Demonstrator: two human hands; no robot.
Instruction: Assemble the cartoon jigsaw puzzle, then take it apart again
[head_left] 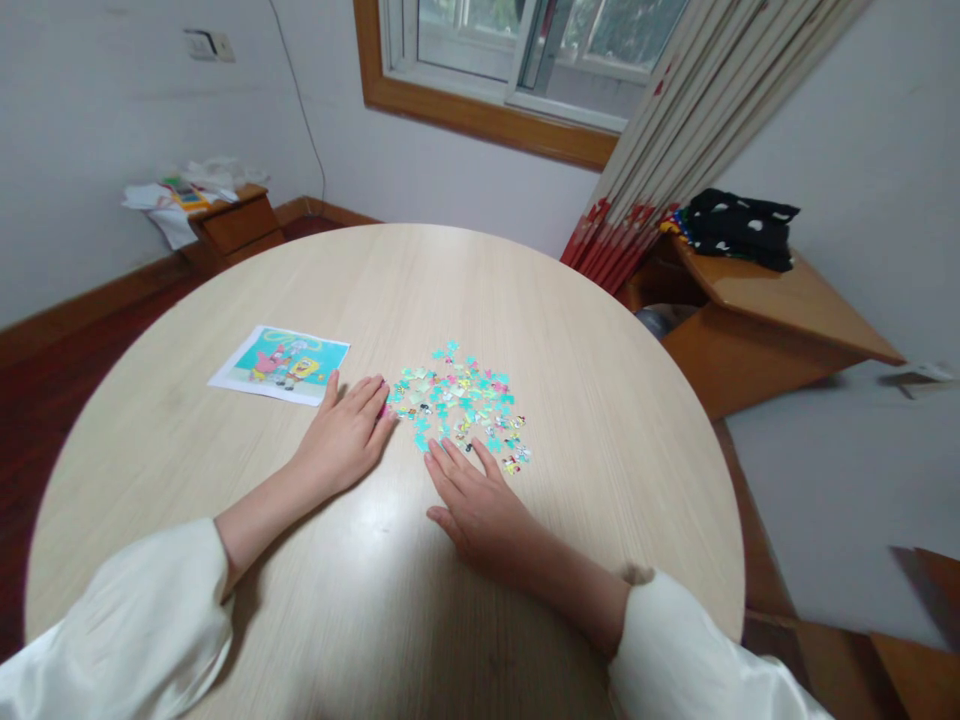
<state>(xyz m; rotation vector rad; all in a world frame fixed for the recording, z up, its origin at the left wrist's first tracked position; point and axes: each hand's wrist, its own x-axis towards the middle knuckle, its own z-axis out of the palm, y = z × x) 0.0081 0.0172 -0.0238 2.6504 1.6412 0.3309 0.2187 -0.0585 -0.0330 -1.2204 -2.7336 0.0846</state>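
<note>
A loose heap of jigsaw puzzle pieces [469, 400], mostly turquoise with some yellow, pink and white, lies spread at the middle of the table. My left hand [346, 428] rests flat at the heap's left edge, fingers stretched toward it, with a bit of pink showing by the fingertips. At the near edge of the pieces, my right hand [476, 495] lies palm down with its fingers apart. To the left of the heap is a printed cartoon picture [289, 362] on white paper, its lower right corner close to my left thumb.
The round wooden table [615, 560] fills the foreground. Beyond it stand a small cabinet [244, 225] with papers on the left and a wooden cabinet [795, 320] with dark cloth [742, 228] on the right. A curtain [697, 130] hangs beside the window.
</note>
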